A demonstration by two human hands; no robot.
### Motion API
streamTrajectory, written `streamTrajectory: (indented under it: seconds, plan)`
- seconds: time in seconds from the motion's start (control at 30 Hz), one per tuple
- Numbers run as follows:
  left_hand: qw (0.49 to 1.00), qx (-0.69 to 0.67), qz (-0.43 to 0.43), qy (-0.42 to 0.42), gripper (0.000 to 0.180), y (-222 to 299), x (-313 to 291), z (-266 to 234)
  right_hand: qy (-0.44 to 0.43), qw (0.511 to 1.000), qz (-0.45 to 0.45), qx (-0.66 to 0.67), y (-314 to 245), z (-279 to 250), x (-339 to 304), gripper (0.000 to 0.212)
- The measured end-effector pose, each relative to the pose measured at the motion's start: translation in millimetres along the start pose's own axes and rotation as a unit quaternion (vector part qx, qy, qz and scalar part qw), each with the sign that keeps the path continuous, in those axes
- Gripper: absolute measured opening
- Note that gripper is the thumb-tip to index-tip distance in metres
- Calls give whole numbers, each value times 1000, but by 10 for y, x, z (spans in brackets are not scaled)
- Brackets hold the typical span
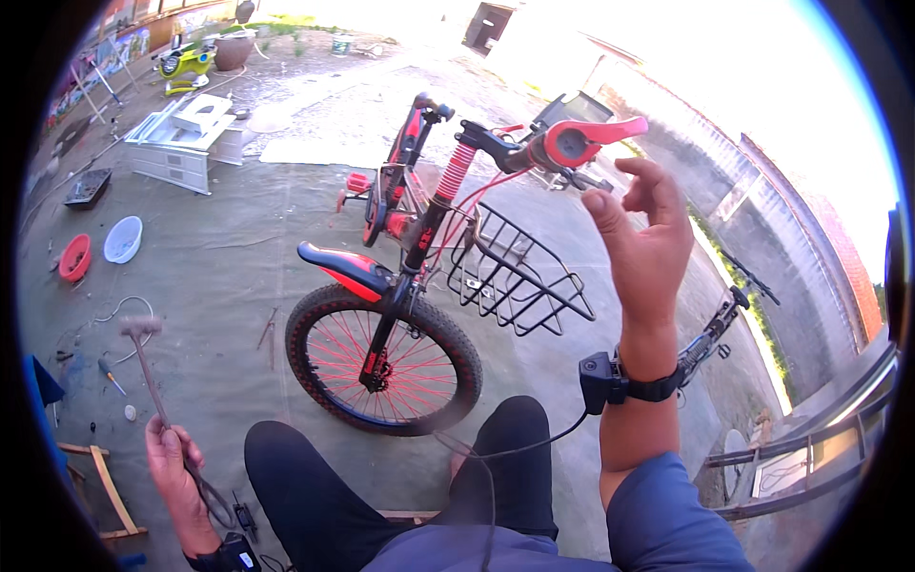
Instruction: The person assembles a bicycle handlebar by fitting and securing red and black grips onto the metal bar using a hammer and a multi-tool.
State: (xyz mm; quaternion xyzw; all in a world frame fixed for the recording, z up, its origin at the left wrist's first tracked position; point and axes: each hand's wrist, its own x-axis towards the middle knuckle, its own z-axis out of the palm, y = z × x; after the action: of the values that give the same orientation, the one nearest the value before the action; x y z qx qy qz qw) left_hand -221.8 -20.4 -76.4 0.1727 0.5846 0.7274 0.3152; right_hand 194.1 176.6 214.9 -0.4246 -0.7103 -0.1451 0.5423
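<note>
My left hand is closed round the thin handle of a hammer, its head pointing up and away from me. My right hand is raised by the near end of the handlebar, thumb and fingers curved with a gap between them. A brake lever reaches toward that gap; I cannot tell if they touch. The red handlebar grip is just above. In front of my knees is a black and red bicycle, with its front wheel nearest me and a black wire basket beside the fork.
A screwdriver lies on the green ground sheet at the left. Beyond it are a red basin, a white basin and a black tray. Another bicycle is at the right, near a wall.
</note>
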Motion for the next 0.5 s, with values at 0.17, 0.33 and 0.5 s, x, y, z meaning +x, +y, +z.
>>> streamTrajectory:
  seconds: [0.17,0.33,0.5]
  plan:
    - [992,66,13,-107,25,-279,71,171,-80,958,24,275,-18,286,359,67]
    - [971,133,-7,-198,24,189,574,1162,-161,925,-72,337,211,420,425,37]
    - [927,131,34,-351,26,1190,1040,2158,-216,931,-24,295,178,271,538,39]
